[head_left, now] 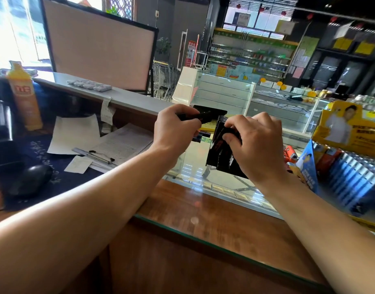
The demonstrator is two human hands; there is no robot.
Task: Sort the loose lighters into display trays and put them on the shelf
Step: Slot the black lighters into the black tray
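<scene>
Above the glass-topped wooden table (203, 209), both hands work at chest height; left hand (176, 128) curled round several slim black lighters (203, 116), a few ends poking out below the fist; right hand (254, 145) gripping a black cardboard display tray (220, 153), tilted, rows of lighters already seated in it; judged mid-sort: tray partly filled, handful not yet slotted; shelving not begun, tray not yet on any shelf; yellow product display box (347, 128) stands to the right.
</scene>
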